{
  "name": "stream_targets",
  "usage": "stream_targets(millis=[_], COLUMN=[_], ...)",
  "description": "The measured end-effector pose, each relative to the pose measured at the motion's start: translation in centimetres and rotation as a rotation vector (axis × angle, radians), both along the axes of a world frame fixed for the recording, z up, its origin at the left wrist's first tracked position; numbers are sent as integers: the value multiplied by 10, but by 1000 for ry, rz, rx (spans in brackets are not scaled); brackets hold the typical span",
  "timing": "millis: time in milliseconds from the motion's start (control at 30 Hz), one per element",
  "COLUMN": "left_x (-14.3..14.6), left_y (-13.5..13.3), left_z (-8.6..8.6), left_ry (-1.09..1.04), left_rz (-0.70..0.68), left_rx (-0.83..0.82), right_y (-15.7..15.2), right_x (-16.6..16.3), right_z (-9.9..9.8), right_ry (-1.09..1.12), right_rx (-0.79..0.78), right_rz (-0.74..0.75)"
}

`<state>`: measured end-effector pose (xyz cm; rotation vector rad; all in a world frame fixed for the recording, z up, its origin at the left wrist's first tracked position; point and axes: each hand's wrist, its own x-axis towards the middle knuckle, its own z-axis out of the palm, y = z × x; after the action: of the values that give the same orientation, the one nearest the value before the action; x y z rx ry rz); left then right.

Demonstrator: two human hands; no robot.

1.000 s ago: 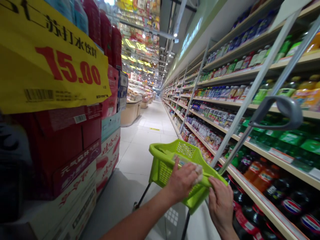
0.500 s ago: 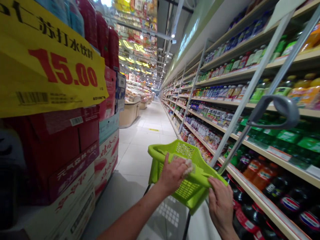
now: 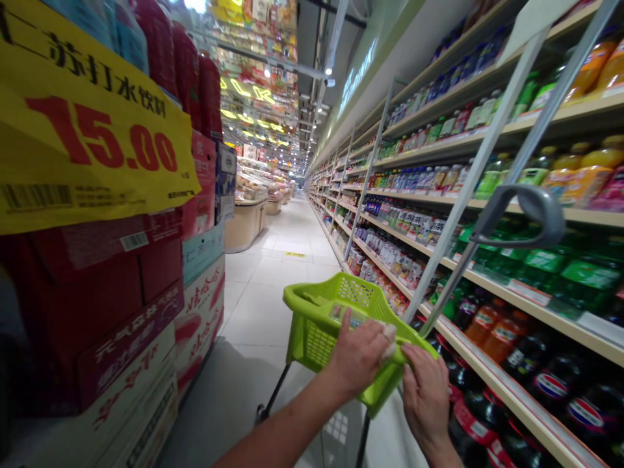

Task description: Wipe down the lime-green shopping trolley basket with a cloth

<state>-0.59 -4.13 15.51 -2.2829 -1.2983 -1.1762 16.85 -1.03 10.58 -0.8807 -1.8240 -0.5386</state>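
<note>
Head view: basket (image 3: 298,301) between cartons (image 3: 121,312) and drink shelves (image 3: 517,289)

Left hand (image 3: 358,354) covers most of the white cloth (image 3: 389,338); only a crumpled bit shows past the knuckles. Right hand (image 3: 426,396) has its fingertips against the near corner of the green basket (image 3: 312,331), grip can't be judged, wrist cut by the bottom edge. Something pale in the basket just beyond the left hand, too blurred to name. Dark bottles (image 3: 492,429) right of the right hand are cut off below. Poles above the grey handle (image 3: 531,208), up-right of both hands, run off the top. Yellow price sign (image 3: 97,136) far left of the left hand is clipped, small print unreadable.
</note>
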Motion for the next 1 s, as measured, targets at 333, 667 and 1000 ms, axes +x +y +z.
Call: stream_targets(millis=[333, 667, 1000], left_x=[-67, -14, 24], left_y=[4, -1, -1], left_z=[20, 4, -2], left_ry=[-313, -47, 74], left_rz=[348, 66, -1], left_rx=[-208, -36, 27], right_y=[3, 5, -1], right_x=[5, 13, 2], right_z=[-6, -4, -2], right_ry=[-53, -97, 20], right_rx=[-25, -27, -15], right_rz=[-22, -15, -17])
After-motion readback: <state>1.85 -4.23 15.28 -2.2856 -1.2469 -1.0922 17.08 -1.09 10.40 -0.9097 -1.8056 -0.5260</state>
